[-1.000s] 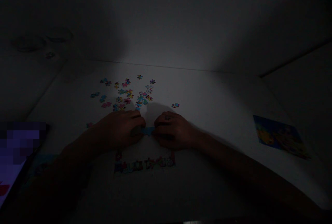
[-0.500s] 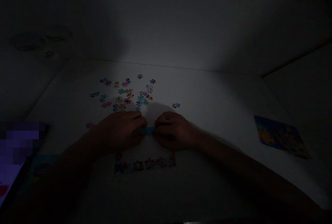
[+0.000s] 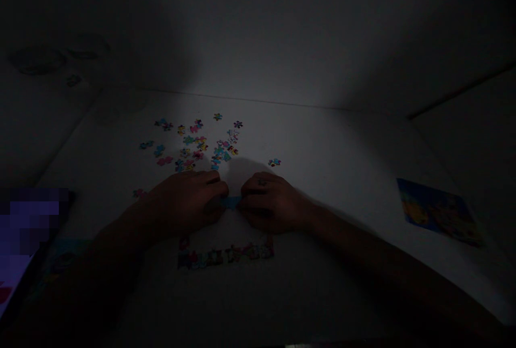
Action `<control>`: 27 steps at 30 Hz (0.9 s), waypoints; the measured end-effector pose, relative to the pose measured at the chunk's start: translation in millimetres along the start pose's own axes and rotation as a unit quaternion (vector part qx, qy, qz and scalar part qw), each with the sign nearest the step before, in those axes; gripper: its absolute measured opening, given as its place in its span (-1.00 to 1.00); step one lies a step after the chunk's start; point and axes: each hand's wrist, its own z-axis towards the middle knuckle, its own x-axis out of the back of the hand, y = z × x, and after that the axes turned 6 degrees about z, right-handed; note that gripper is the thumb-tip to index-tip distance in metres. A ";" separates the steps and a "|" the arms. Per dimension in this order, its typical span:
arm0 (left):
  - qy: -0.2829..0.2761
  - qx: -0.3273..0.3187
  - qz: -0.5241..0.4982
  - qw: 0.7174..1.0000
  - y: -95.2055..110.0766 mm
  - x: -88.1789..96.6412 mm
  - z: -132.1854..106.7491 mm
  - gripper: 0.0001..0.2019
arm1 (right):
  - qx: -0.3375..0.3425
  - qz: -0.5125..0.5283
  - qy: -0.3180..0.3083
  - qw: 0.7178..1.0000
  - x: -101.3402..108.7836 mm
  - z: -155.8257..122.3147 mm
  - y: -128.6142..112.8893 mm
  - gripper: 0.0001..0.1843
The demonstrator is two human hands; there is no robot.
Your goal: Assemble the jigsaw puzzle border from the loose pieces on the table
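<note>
Very dim, lit only mid-table. Landmark: joined multicoloured row of cardboard puzzle pieces (image 3: 226, 254) at the near side of the white tabletop (image 3: 342, 149). Just beyond that row, above its middle: small light-blue cardboard puzzle piece (image 3: 231, 201), long axis left-right, parallel to the row. Left hand (image 3: 185, 203) beyond the row's left end, fingers curled, tips closed on the piece's left end. Right hand (image 3: 271, 204) beyond the row's right end, fingers curled, tips closed on the piece's right end. Both equally near, knuckles almost meeting over the piece. Lifted or flat on the table: can't tell, too dark. Farther beyond the row, slightly left: scatter of loose colourful puzzle pieces (image 3: 193, 144), apart from both hands. Far right of the row: blue-and-yellow picture card (image 3: 437, 211).
</note>
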 end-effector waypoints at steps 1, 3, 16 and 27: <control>-0.001 0.001 0.003 1.000 0.2 0.0 0.1 -0.85 | -0.001 0.000 -0.001 1.000 0.0 0.1 0.0 -0.82; -0.001 0.000 0.007 1.000 0.6 0.2 0.3 -0.84 | -0.001 0.001 -0.001 1.000 0.0 0.2 0.0 -0.82; 0.012 -0.015 -0.016 1.000 -0.6 -1.6 1.8 -0.81 | 0.010 -0.002 0.009 1.000 -1.3 -0.5 1.0 -0.82; 0.027 0.001 -0.037 0.999 2.9 2.2 1.1 -0.83 | 0.023 -0.015 0.033 0.999 -1.0 3.7 -1.1 -0.83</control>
